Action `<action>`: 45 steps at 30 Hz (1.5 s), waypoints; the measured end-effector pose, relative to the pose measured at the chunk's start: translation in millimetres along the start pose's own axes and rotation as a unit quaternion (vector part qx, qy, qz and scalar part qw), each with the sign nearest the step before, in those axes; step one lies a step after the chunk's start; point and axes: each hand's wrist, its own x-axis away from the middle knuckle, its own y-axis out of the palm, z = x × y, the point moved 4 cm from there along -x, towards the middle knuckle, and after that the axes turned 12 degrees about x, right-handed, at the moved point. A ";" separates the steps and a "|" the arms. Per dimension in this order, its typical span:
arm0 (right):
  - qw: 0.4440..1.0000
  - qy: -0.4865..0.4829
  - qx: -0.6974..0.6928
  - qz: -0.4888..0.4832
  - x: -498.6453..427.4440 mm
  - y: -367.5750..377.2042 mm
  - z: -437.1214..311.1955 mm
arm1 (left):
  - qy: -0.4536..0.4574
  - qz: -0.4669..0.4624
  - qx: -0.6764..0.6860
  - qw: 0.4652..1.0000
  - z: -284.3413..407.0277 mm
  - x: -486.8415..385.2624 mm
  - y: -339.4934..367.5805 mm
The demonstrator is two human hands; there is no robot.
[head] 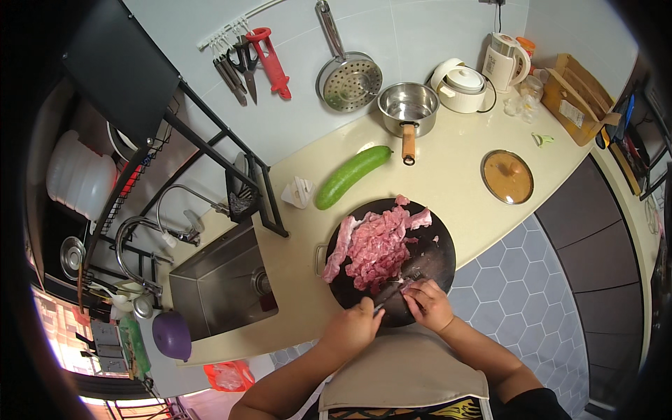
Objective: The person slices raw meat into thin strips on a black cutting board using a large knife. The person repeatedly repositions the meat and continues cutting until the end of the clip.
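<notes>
A round dark cutting board (446, 247) lies at the counter's front edge, heaped with cut raw meat (375, 247). A longer strip of meat (340, 249) rests along the heap's left side. My left hand (353, 326) is closed around the handle of a knife (379, 308); its dark blade slants up over the board toward my other hand and is hard to make out. My right hand (428, 305) pinches a small piece of meat (405, 285) against the board near the blade. Its fingers partly cover that piece.
Behind the board lie a green gourd (354, 176) and a white plastic holder (298, 192). A saucepan (408, 107) and a glass lid (507, 177) stand farther right. To the left are a steel sink (220, 283) and a black rack (210, 139).
</notes>
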 end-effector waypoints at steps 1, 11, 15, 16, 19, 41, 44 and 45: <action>1.000 0.001 0.007 -0.003 0.4 1.4 0.0 | 0.021 -0.006 0.007 1.000 5.7 4.4 1.3; 0.999 0.031 0.005 0.012 4.4 10.0 5.8 | -0.151 -0.131 -0.007 0.980 -10.5 28.8 -1.3; 0.999 0.033 0.019 0.020 6.3 7.4 6.7 | 0.018 -0.056 -0.002 0.998 13.2 -53.5 46.2; 0.999 0.025 0.018 0.025 6.4 6.0 5.4 | 0.000 -0.048 0.002 0.999 11.8 -60.0 45.8; 0.998 0.016 0.010 0.057 6.2 -1.6 0.5 | -0.033 -0.027 0.007 0.999 11.1 -59.6 27.4; 0.999 0.021 0.009 0.040 17.3 7.2 4.7 | -0.041 -0.077 0.003 0.996 -4.2 -18.5 5.5; 0.999 0.017 0.011 0.036 17.9 8.7 5.2 | -0.044 -0.131 -0.047 0.989 -21.1 28.9 -19.3; 0.999 0.015 0.012 0.036 18.2 8.7 4.6 | -0.062 -0.134 -0.050 0.988 -24.8 33.6 -17.7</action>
